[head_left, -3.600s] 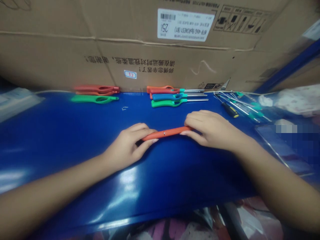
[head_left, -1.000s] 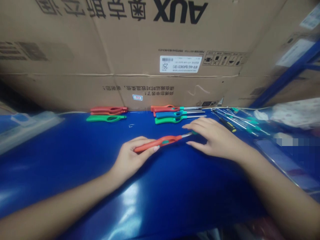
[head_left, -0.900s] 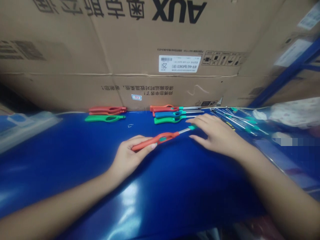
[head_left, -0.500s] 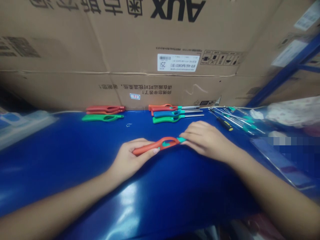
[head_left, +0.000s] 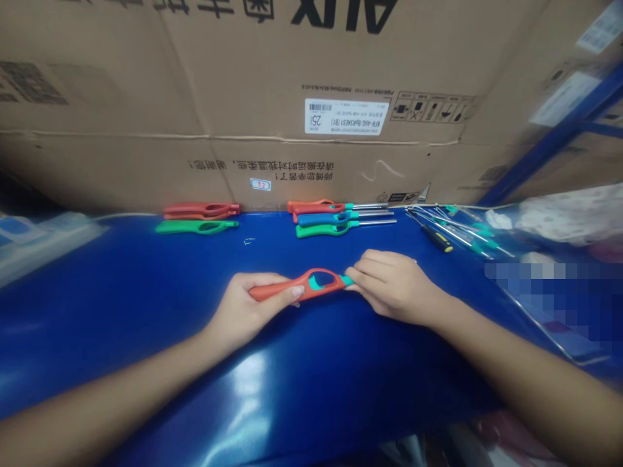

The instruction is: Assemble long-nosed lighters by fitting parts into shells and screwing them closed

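1. Handle (head_left: 302, 280), orange-red, with a green collar (head_left: 348, 281) at its right end: the collar could slip or seat crooked, I judge, if the right hand (head_left: 389, 285) pushes off-line or the left hand (head_left: 248, 301) loosens.
2. It spans the gap between both hands over the blue desk (head_left: 341, 376): left hand wrapped around its left end, right hand pinching the collar and hiding whatever extends beyond.
3. Farther off: red handles (head_left: 185, 209) left, rod-fitted lighters (head_left: 318, 219) centre, loose rods (head_left: 458, 238) right.
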Demonstrator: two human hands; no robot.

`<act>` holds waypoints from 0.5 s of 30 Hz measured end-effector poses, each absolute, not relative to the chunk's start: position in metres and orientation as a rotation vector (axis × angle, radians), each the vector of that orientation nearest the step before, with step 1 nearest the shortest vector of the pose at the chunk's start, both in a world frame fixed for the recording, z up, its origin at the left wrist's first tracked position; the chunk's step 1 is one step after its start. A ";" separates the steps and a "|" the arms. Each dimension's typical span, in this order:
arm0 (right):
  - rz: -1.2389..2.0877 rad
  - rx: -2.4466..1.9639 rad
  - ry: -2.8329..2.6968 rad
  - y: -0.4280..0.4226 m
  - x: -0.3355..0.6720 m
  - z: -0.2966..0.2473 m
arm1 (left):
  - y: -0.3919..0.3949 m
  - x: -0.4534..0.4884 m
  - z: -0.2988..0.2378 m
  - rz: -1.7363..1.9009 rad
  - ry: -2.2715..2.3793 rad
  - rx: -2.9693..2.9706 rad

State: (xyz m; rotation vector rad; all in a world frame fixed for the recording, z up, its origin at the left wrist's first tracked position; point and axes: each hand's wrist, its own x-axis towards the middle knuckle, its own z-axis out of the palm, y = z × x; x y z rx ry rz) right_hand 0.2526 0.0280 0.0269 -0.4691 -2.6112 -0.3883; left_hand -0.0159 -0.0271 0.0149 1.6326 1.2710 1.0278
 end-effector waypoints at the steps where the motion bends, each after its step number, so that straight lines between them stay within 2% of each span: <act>1: -0.395 -0.461 -2.612 0.028 0.252 0.026 | -0.028 -0.015 0.015 1.037 1.274 1.665; 8: -0.274 -0.437 -2.644 0.027 0.253 0.021 | -0.032 -0.013 0.013 1.096 1.203 1.988; 15: -0.014 -0.571 -2.598 0.039 0.255 0.021 | -0.029 -0.011 0.008 1.064 1.245 2.024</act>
